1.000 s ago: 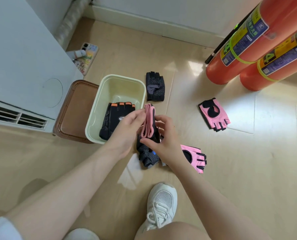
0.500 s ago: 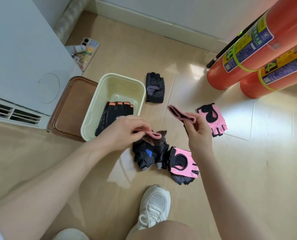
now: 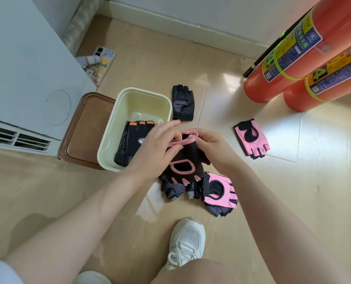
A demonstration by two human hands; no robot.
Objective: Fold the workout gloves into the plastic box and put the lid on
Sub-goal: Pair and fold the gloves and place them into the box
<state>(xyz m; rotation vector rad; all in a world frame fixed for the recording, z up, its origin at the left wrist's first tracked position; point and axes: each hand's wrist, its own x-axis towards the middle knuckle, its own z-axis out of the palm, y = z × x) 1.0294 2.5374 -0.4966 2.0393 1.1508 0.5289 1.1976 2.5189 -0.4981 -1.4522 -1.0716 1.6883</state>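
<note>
My left hand (image 3: pixel 157 148) and my right hand (image 3: pixel 210 147) both pinch the pink cuff of a black glove with pink trim (image 3: pixel 184 162), held spread just right of the pale green plastic box (image 3: pixel 109 140). In the box lies a black glove with orange finger bands (image 3: pixel 132 140). The brown lid (image 3: pixel 84 128) lies on the floor left of the box, partly under it. Under the held glove sit a dark grey glove (image 3: pixel 173 190) and a pink glove (image 3: pixel 219 190). Another pink glove (image 3: pixel 251 138) lies to the right, and a black glove (image 3: pixel 182 102) lies beyond the box.
A white appliance (image 3: pixel 27 78) with a vent stands at the left. A phone (image 3: pixel 101 65) lies by it. Two orange cylinders (image 3: pixel 293 58) lean at the right. My white shoe (image 3: pixel 188 240) and knee are at the bottom.
My hands, apart half a second ago with the pink cuff stretched between them, have come together. The black glove with pink trim now hangs spread open from its cuff.
</note>
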